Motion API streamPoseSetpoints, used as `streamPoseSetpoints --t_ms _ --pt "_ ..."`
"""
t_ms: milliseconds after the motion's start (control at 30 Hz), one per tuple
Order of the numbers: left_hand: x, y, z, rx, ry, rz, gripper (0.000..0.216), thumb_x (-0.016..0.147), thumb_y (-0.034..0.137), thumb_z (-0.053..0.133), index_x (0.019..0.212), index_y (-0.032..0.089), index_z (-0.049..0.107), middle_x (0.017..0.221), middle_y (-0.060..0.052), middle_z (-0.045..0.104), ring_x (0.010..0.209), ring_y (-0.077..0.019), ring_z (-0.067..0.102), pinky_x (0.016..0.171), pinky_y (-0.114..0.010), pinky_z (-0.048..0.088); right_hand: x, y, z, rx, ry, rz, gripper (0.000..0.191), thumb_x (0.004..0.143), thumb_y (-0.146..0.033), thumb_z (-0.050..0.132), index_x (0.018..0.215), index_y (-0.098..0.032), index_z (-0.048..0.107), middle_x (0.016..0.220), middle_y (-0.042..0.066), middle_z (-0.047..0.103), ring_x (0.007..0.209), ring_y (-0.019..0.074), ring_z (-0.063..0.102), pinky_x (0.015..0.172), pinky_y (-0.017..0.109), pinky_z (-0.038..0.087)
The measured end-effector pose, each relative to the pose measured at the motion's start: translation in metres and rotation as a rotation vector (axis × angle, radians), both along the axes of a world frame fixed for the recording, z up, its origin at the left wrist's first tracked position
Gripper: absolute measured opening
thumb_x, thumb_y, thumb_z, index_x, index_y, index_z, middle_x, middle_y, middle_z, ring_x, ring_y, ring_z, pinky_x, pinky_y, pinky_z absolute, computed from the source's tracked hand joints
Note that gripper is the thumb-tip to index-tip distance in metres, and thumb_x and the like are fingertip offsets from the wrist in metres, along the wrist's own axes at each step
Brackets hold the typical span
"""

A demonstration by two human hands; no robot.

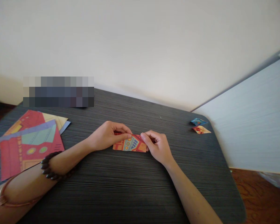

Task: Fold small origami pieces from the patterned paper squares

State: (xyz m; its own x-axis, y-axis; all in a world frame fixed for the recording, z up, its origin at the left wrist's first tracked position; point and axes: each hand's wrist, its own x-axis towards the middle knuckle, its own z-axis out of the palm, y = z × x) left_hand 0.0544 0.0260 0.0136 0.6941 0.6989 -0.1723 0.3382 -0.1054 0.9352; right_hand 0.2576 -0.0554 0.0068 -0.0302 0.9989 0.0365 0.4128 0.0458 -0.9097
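A folded sheet of patterned paper (130,144), red with yellow and blue shapes, is held between both hands over the middle of the dark table. My left hand (109,135) pinches its upper left edge, with the thumb on the near face. At the upper right corner, my right hand (158,146) grips the paper between thumb and curled fingers. The far side of the paper and some fingertips behind it are hidden.
On the left of the dark table (121,186) lie several loose patterned sheets (40,149). Two small folded paper pieces, one blue (198,121) and one orange-red (201,129), rest near the right edge. A wall stands behind; a pixelated patch covers the back left.
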Motion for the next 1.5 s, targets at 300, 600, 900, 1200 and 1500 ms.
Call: streamPoseSetpoints --t_ms 300,600,900,1200,1500 --pt "-0.004 0.006 0.002 -0.011 0.034 -0.067 0.029 0.086 0.039 0.054 0.104 0.021 0.069 0.094 0.001 0.074 0.085 -0.0165 0.068 0.073 -0.022 0.053 0.01 0.003 0.012 -0.102 -0.076 0.074 0.041 0.093 -0.044 0.043 0.073 -0.017 0.067 0.047 -0.001 0.061 0.046 0.0093 0.057 0.054 0.019 0.042" --pt "-0.003 0.001 0.002 0.081 0.106 -0.036 0.026 0.084 0.038 0.054 0.095 0.018 0.067 0.087 0.001 0.074 0.076 -0.0144 0.066 0.065 -0.02 0.049 0.011 0.003 0.003 -0.138 -0.049 0.078 0.03 0.09 -0.039 0.048 0.088 -0.017 0.068 0.048 -0.005 0.056 0.036 0.0061 0.048 0.041 0.017 0.036" --pt "0.004 -0.008 0.001 0.199 0.142 -0.015 0.018 0.08 0.033 0.056 0.084 0.017 0.065 0.073 0.002 0.071 0.065 -0.0116 0.064 0.059 -0.019 0.045 -0.003 0.0 -0.001 0.091 -0.218 0.072 0.019 0.085 -0.026 0.052 0.082 -0.017 0.069 0.065 0.0 0.066 0.05 0.0078 0.054 0.049 0.019 0.039" --pt "0.006 -0.012 0.0 0.247 0.205 0.027 0.017 0.077 0.029 0.055 0.08 0.016 0.066 0.07 0.001 0.068 0.063 -0.0122 0.062 0.06 -0.021 0.046 0.001 0.001 0.002 -0.031 -0.229 0.103 0.022 0.082 -0.02 0.049 0.088 -0.016 0.07 0.053 -0.002 0.062 0.043 0.0079 0.056 0.046 0.017 0.04" --pt "0.003 -0.01 -0.002 0.209 0.159 0.026 0.018 0.079 0.031 0.054 0.082 0.017 0.065 0.072 0.001 0.069 0.067 -0.0124 0.063 0.062 -0.02 0.047 0.007 0.001 0.004 -0.039 -0.182 0.137 0.029 0.08 -0.013 0.044 0.094 -0.017 0.069 0.052 -0.003 0.062 0.043 0.0087 0.057 0.048 0.018 0.042"
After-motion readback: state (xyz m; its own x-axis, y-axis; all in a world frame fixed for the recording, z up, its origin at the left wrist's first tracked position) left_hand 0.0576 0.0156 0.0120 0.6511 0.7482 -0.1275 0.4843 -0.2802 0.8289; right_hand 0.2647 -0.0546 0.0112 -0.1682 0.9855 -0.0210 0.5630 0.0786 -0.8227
